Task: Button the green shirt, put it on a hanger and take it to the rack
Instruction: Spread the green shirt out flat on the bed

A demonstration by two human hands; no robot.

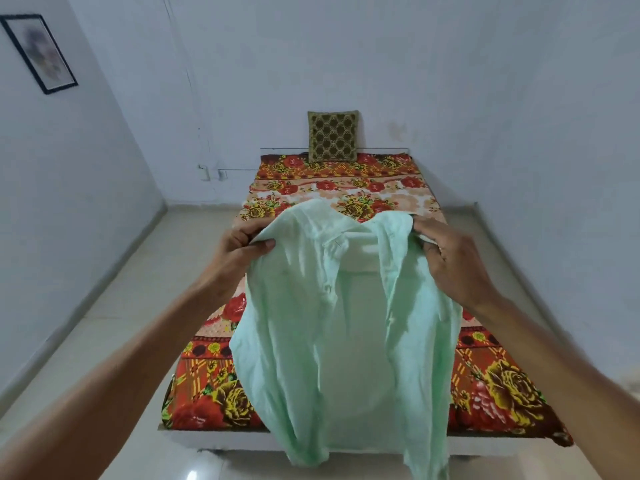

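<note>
A pale green shirt [346,334] hangs in the air above the bed, its front open and both front panels falling loose. My left hand [239,252] grips the shirt's left shoulder, thumb on top of the cloth. My right hand [450,261] grips the right shoulder near the collar. The shirt's lower hem drops past the bed's near edge. No hanger or rack is in view.
Below the shirt is a bed [495,386] with a red and yellow floral cover. A patterned cushion [332,136] leans on the far wall. Pale tiled floor [114,306] runs along both sides. A framed picture [38,51] hangs on the left wall.
</note>
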